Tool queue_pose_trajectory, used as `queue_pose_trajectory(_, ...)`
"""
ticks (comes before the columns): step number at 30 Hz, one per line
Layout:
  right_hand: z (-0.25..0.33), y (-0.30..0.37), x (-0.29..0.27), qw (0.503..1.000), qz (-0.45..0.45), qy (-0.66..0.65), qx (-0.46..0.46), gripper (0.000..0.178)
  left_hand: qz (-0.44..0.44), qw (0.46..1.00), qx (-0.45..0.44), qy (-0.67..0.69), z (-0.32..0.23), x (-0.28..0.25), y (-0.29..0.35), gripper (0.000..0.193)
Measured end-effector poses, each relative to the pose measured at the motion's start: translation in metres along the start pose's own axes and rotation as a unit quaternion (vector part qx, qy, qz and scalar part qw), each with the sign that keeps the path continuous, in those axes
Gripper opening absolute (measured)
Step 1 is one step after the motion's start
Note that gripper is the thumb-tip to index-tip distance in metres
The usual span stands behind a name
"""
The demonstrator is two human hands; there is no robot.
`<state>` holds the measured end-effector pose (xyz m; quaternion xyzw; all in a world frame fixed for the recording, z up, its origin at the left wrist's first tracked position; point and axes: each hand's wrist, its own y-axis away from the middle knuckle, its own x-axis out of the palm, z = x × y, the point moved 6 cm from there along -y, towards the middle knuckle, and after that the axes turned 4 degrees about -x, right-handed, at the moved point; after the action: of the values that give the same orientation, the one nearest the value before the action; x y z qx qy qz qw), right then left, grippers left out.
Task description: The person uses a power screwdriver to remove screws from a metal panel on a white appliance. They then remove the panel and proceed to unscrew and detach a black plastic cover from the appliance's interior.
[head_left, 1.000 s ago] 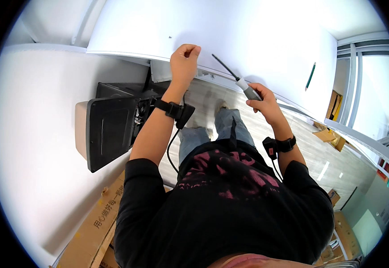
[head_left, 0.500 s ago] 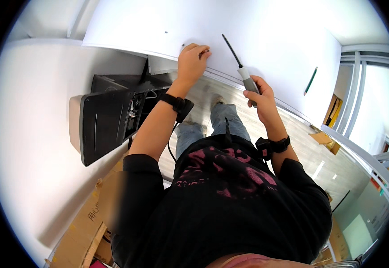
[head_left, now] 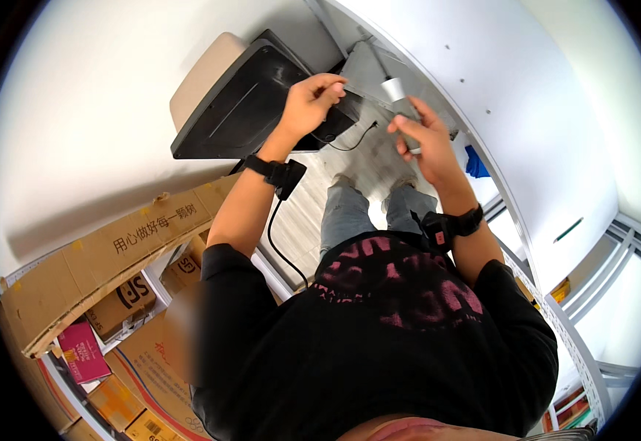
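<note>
My right hand (head_left: 427, 140) is wrapped round a screwdriver (head_left: 392, 90) with a grey-and-white handle. Its dark shaft points up and away, beside the edge of the white tabletop (head_left: 526, 110). My left hand (head_left: 313, 106) is apart from it, thumb and fingers pinched together; whatever sits between the fingertips is too small to make out. Below and left of that hand is a large black panel-like piece of equipment (head_left: 236, 106) with a beige back. Several small dark bits (head_left: 462, 81) show on the tabletop, too small to name.
A dark green pencil-like stick (head_left: 569, 230) lies on the tabletop at right. Cardboard boxes (head_left: 155, 367) and a long cardboard strip (head_left: 114, 250) fill the lower left. A black cable with a plug (head_left: 357, 145) trails over the floor. Something blue (head_left: 475, 162) shows under the table edge.
The view has turned left, so the tabletop now lies to the right. Both hands have moved off the tabletop, over the floor and black equipment. The screwdriver stays in my right hand.
</note>
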<state>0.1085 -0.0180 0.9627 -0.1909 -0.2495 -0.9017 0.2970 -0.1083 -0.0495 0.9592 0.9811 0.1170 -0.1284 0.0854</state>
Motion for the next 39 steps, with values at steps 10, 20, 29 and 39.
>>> queue_pose_trajectory(10, -0.066, -0.025, 0.087, 0.994, 0.070, -0.041, 0.068, 0.040, -0.038, 0.956, -0.112, 0.270, 0.024, -0.069, -0.001, 0.030)
queue_pose_trajectory(20, -0.065, -0.052, 0.109, 0.995, 0.060, -0.051, 0.065, 0.040, -0.089, 0.946, -0.104, 0.292, 0.026, -0.090, -0.021, 0.019)
queue_pose_trajectory(29, -0.060, -0.057, 0.107, 0.990, 0.082, -0.085, 0.082, 0.040, -0.098, 0.949, -0.100, 0.283, 0.024, -0.094, -0.018, 0.023)
queue_pose_trajectory(39, -0.061, -0.060, 0.106, 0.982, 0.085, -0.129, 0.104, 0.041, -0.117, 0.946, -0.097, 0.286, 0.022, -0.093, -0.019, 0.015)
